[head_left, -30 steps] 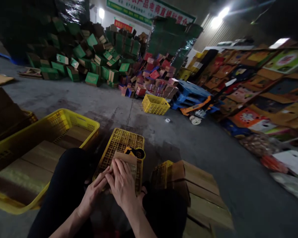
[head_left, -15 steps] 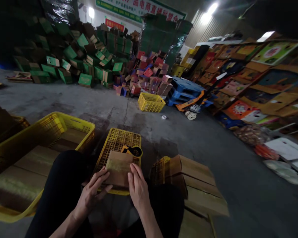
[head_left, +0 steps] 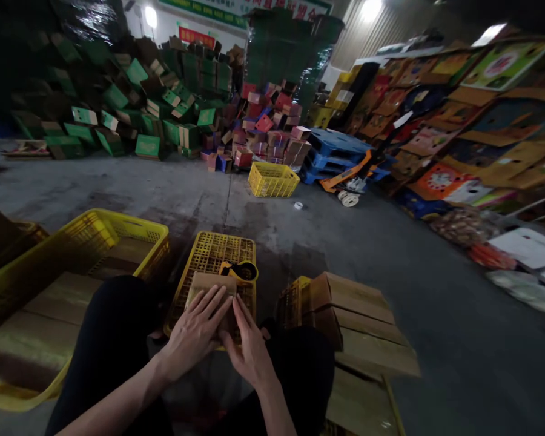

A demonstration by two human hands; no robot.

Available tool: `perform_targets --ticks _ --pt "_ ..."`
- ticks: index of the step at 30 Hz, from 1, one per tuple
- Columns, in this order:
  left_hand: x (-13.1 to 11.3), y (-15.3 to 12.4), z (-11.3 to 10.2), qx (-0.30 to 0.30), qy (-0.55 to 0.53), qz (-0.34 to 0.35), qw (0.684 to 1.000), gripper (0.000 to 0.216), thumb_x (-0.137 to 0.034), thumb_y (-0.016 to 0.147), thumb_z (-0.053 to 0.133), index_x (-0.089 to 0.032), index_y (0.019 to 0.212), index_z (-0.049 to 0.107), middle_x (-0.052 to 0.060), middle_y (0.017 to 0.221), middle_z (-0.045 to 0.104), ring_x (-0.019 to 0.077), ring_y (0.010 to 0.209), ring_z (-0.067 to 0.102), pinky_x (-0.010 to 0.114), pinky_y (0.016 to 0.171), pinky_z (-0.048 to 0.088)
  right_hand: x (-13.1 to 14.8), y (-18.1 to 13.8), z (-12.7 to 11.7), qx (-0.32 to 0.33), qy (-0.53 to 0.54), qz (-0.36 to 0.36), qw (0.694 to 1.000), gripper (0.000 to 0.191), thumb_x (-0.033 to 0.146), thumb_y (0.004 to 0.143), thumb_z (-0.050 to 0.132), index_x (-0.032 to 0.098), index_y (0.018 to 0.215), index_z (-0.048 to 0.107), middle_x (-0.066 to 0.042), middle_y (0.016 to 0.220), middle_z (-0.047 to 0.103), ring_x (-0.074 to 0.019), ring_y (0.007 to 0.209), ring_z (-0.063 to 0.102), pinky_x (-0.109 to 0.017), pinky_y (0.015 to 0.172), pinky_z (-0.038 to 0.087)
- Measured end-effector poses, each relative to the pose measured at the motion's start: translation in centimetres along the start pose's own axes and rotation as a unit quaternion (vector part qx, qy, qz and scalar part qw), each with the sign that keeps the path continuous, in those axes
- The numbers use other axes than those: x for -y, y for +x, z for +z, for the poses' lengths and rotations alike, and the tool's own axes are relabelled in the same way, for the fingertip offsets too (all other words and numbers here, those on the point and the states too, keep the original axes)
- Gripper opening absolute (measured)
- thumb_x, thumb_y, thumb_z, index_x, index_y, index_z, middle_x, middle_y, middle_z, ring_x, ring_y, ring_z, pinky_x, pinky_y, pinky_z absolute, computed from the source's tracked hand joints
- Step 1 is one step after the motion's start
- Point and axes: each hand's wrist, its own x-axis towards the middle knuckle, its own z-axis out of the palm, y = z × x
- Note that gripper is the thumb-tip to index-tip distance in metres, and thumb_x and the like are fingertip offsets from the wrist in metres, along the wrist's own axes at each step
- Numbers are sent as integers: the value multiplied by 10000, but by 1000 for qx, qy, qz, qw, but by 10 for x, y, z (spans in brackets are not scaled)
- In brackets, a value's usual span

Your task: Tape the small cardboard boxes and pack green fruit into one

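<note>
A small brown cardboard box (head_left: 211, 282) rests on an upturned yellow plastic crate (head_left: 222, 245) between my knees. My left hand (head_left: 197, 324) lies flat across the top of the box, its fingers stretched out. Against the right side of the box is my right hand (head_left: 249, 339), fingers extended, its fingertips close to those of the left. Much of the box is hidden under both hands. Just beyond it, a yellow and black tape dispenser (head_left: 238, 271) lies on the crate.
To my left stands a large yellow crate (head_left: 157, 254) with flat cardboard boxes inside. Stacked cartons (head_left: 367, 339) sit at my right knee. Farther off are a small yellow crate (head_left: 275, 180), a tape roll (head_left: 298, 206), an orange pallet jack (head_left: 349, 181) and blue pallets (head_left: 333, 145).
My left hand has moved from the box's left edge onto its top, flattening out. The right hand remains at the right side, now nearer the left. The view has shifted slightly.
</note>
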Motion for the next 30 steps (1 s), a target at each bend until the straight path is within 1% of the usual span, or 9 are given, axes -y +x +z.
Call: perform_targets --ticks 3,6,10,12,14,17,21,26,30 --pt "2 3 -2 4 0 8 1000 772 -258 903 645 -234 1600 312 112 1653 317 311 1509 334 505 1227 309 -5 -3 2 -3 37 -1 999 723 258 920 649 298 1581 361 -96 1531 513 -288 1360 551 -461 1060 545" --pt "6 -1 -2 -4 -7 20 1000 680 -273 943 620 -231 1575 373 104 1616 397 303 1485 384 498 1214 345 -6 -8 14 -40 68 1 997 656 241 923 652 255 1543 441 -110 1476 571 -279 1316 594 -439 1061 549" --pt "8 -9 4 -23 -26 44 998 581 -352 986 592 -222 1534 449 109 1551 495 292 1439 460 476 1188 401 1 -23 32 -121 37 30 992 452 272 966 621 235 1416 596 -111 1321 691 -277 1176 694 -432 996 594" --pt "9 -12 8 -36 -39 48 997 547 -370 998 577 -214 1513 476 110 1510 544 284 1415 492 468 1173 427 5 -29 37 -152 17 32 988 386 290 978 612 226 1358 636 -114 1265 720 -270 1132 715 -428 971 606" --pt "11 -15 10 -47 -55 51 996 501 -364 1007 565 -199 1477 515 113 1456 595 277 1387 526 459 1157 452 8 -32 38 -170 3 31 985 359 294 982 608 217 1331 644 -119 1241 727 -265 1122 716 -431 970 606" --pt "12 -15 11 -59 -83 54 993 420 -344 1007 569 -185 1395 585 113 1358 664 266 1330 581 437 1131 488 9 -29 35 -172 -1 26 985 342 276 1007 557 206 1333 632 -128 1243 715 -256 1150 695 -432 988 593" --pt "13 -13 9 -68 -109 49 991 366 -372 989 603 -203 1311 643 102 1268 705 263 1262 629 421 1092 525 5 -14 28 -158 6 17 987 342 229 1041 452 221 1327 640 -123 1237 705 -234 1166 680 -387 978 596" --pt "14 -14 13 -72 -109 40 991 326 -400 980 615 -211 1237 681 104 1219 718 264 1182 670 398 1025 566 -1 12 27 -158 5 -2 987 346 233 1052 437 215 1334 636 -126 1240 695 -228 1163 675 -385 989 591" --pt "15 -15 16 -71 -101 34 992 326 -415 986 599 -221 1236 678 96 1221 719 262 1163 677 398 1016 564 -7 25 32 -151 4 -2 989 366 247 1059 436 207 1376 615 -137 1314 663 -232 1220 649 -392 1024 573"
